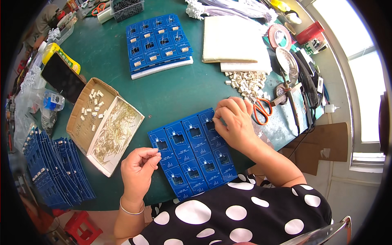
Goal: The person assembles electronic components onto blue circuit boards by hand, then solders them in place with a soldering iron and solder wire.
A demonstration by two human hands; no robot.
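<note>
A blue circuit board panel [190, 161] with two rows of cut-out units lies at the table's front edge, turned slightly. My right hand [233, 124] is over its far right corner, thumb and fingertips pinched together at a unit there; whatever they hold is hidden. Beside the panel's left edge is my left hand [141, 169], thumb and forefinger pressed together; anything between them is too small to name. To the left sits an open cardboard box [73, 122] with small white connectors [96, 103] on one side and many thin metal pins [116, 132] on the other.
Stacked blue panels fitted with white connectors [157, 45] lie at the back. At the left stand more blue boards [53, 171] and a black phone [62, 77]. Orange-handled scissors [261, 112], a connector pile [247, 83], foam sheets [230, 38] and a soldering iron [293, 108] are right.
</note>
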